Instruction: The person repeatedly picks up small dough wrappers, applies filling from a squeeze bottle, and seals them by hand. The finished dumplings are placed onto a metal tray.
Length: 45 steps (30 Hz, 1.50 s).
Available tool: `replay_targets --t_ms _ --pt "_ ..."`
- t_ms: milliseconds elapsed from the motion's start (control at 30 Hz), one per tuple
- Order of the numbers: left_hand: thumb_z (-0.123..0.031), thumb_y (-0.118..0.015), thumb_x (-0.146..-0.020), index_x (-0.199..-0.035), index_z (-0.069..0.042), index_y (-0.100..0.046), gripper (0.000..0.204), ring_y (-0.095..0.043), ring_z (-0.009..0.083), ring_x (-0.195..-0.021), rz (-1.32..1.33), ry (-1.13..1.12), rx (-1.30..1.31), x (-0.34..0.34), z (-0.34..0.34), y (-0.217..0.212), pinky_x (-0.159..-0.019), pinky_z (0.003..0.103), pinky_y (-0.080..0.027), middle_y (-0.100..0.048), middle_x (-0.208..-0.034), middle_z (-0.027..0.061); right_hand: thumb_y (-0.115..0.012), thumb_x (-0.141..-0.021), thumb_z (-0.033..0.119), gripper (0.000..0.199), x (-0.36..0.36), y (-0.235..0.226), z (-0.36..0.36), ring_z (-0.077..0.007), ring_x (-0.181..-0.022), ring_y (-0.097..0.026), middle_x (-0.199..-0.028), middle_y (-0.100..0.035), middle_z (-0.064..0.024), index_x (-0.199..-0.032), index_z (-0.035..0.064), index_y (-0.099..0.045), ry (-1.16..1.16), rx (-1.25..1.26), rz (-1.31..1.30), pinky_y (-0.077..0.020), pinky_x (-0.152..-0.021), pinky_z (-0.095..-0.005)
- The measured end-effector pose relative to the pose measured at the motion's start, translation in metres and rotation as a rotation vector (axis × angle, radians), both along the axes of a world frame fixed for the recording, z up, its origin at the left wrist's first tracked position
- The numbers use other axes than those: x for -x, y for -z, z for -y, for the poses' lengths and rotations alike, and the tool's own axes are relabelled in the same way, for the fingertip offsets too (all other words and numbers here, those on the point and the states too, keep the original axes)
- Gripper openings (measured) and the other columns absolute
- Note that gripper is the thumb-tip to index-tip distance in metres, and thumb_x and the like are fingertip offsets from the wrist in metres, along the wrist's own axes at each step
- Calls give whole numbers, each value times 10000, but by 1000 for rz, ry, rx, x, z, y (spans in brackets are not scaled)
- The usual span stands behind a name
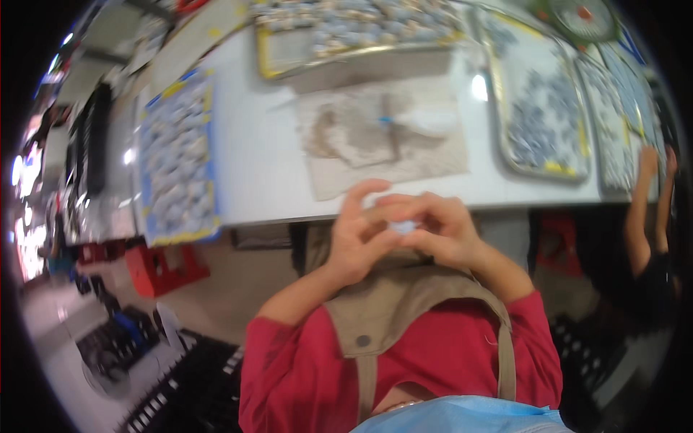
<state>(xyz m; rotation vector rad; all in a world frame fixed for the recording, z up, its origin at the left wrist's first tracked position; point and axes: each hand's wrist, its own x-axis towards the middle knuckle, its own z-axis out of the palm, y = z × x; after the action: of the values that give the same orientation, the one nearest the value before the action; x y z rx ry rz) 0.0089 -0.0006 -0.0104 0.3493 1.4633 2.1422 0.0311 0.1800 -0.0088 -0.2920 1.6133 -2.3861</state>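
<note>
A light blue mask (462, 417) sits closest to the camera, at the very bottom, with a red shirt (303, 368) and a tan apron (404, 303) just past it. Above the apron, the two hands meet in front of the edge of the white desk (253, 151). The left hand (357, 234) and the right hand (444, 227) are touching each other, fingers curled in, pinching a small white thing (403, 226) between them. The picture is too blurry to tell what the small thing is. On the desk, just past the hands, lies a stained brown cloth (361, 137) with a thin tool with a blue band (390, 126) resting on it. At the left end of the desk is a blue tray (177, 159) full of little pale pieces. At the right end is a metal tray (541, 101) with grey pieces. Another tray (346, 32) lies on the far side of the desk. Another person's arm (639, 209) reaches up at the desk's right end. A red crate (162, 270) stands on the floor below the desk's left end.
</note>
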Motion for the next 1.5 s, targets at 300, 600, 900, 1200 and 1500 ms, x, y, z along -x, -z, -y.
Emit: replay_targets --t_ms 300,600,900,1200,1500 --pt "-28 -675 -743 -997 -24 -604 263 -575 102 -796 -724 -639 973 89 89 -27 -661 239 -467 -625 -965 55 -667 -741 25 320 55 -8 -4 -239 -912 -590 -1018 -607 -124 -1049 37 -581 508 -704 -421 -449 -825 -293" --pt "-237 -668 -732 -867 -76 -629 214 -598 269 -781 -1117 -644 1363 216 112 -34 -701 350 -460 -624 -844 98 -651 -741 39 202 86 5 -31 -252 -921 -529 -955 -591 -100 -941 42 -619 782 -1013 -535 -424 -788 -320" --pt "-212 -645 -734 -924 -60 -613 245 -547 156 -703 -731 16 993 281 -1 4 -657 279 -449 -584 -770 74 -646 -759 77 243 82 18 -33 -268 -963 -525 -1003 -588 -112 -993 33 -596 734 -964 -410 -415 -838 -339" --pt "-169 -500 -915 -1170 -9 -487 301 -582 166 -901 -6 -223 42 175 33 -35 -773 237 -480 -581 -1030 111 -694 -715 175 370 78 21 -44 -297 -916 -516 -980 -599 -106 -1043 51 -574 633 -1178 -428 -389 -793 -368" --pt "-75 -563 -854 -1251 -39 -382 438 -556 179 -763 633 -51 -485 16 3 8 -646 215 -487 -519 -1146 141 -694 -741 143 310 50 12 -37 -194 -752 -593 -876 -613 -100 -991 25 -554 586 -837 -232 -458 -655 -276"
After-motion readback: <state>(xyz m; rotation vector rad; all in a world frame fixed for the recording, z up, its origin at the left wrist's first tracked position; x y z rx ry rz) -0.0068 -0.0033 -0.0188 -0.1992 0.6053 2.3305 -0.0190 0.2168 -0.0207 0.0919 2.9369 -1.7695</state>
